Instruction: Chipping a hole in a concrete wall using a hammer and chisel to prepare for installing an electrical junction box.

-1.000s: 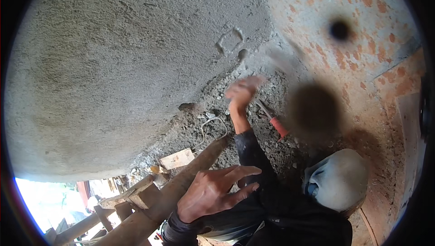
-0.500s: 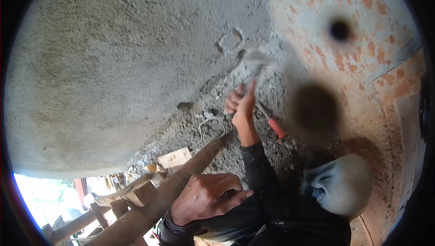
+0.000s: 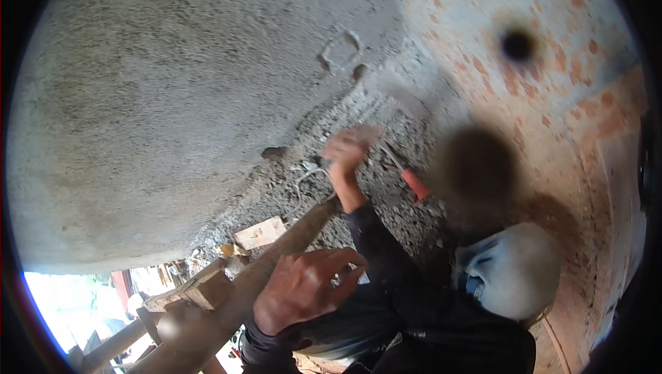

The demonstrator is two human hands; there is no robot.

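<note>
My right hand (image 3: 345,150), blurred by motion, has its fingers curled around a tool I cannot make out, over broken grey rubble (image 3: 383,222) at the wall's foot. Just to its right lies a metal tool with a red handle (image 3: 414,185). A pale bent wire loop (image 3: 298,191) lies below left of that hand. My left hand (image 3: 303,284) hangs lower, near a round wooden pole (image 3: 276,264), fingers bent but apart, holding nothing visible.
The grey plastered wall (image 3: 158,98) has small holes; a mottled pale-orange surface (image 3: 572,77) is at right. A wooden board (image 3: 258,233) and timber frame (image 3: 210,288) are lower left. A white rounded object (image 3: 517,270) with blue is lower right. Dark blurry spots obscure parts.
My right hand moved up and down with a blurred grey tool, and is now slightly farther left. My left hand's fingers bent inward and the hand drew slightly left. The view shifted a little.
</note>
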